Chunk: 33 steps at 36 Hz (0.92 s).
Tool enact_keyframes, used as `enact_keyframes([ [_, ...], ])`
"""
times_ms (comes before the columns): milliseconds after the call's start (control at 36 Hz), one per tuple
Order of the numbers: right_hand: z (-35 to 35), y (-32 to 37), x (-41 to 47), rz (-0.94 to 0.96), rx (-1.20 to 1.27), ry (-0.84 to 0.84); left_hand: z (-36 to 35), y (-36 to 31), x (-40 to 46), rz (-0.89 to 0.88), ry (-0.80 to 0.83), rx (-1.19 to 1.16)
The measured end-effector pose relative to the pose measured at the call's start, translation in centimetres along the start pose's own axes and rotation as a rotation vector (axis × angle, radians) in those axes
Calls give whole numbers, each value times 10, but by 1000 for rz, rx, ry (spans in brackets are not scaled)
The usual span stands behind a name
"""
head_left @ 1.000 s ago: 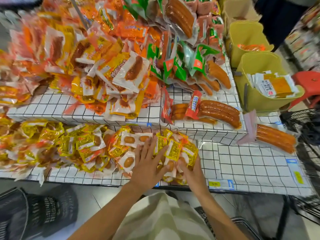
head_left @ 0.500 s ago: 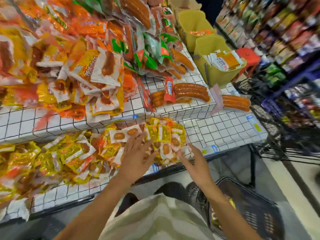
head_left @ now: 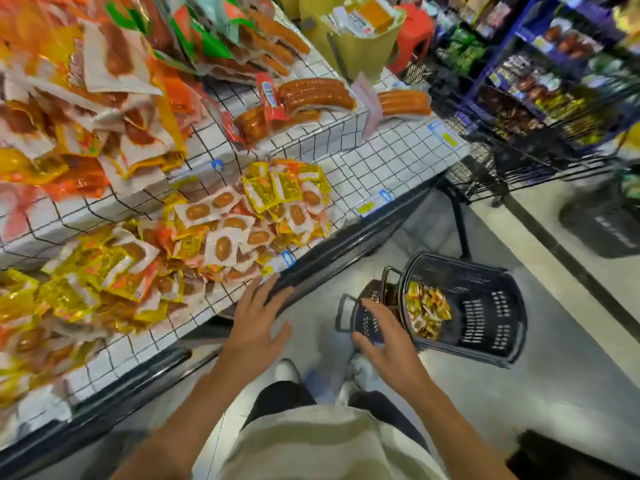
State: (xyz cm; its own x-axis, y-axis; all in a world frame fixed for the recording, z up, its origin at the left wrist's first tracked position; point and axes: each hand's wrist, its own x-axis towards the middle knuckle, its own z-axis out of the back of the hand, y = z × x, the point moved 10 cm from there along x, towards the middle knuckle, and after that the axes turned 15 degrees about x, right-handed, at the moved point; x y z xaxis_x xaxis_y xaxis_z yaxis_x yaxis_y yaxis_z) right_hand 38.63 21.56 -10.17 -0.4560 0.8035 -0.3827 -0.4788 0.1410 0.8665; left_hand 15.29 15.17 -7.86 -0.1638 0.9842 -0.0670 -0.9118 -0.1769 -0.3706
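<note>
Hovering at the front edge of the display shelf, the left hand is empty: palm down, fingers straight and spread, holding nothing. Its fingertips lie over the dark front rail; contact with the rail cannot be confirmed.

The small sausage packets lie in a loose pile on the lower tier, just beyond the left fingertips and slightly to their left. A blue price tag sits on the shelf edge between the pile and the fingertips.

The right hand is likewise empty, with fingers spread and only slightly bent. It is positioned over the near rim of the black basket, which stands on the floor to the right of both hands. Whether the fingers touch the rim cannot be told.

Inside the basket, yellow packets lie heaped just beyond the right hand's fingertips.

The long sausages rest on the upper tier, well beyond both hands. A yellow bin stands farther back still.
</note>
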Motion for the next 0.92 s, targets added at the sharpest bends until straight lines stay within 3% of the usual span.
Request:
enact_keyframes([
  [361,126,-136,-94,-180,52,-108,-115,-124,-16,5,307,72],
  [694,275,-280,-176,-377,127,-272,-207,-301,16,-184,495,112],
  [917,318,-325,-186,-511,132,-329,-257,-338,41,-230,634,144],
])
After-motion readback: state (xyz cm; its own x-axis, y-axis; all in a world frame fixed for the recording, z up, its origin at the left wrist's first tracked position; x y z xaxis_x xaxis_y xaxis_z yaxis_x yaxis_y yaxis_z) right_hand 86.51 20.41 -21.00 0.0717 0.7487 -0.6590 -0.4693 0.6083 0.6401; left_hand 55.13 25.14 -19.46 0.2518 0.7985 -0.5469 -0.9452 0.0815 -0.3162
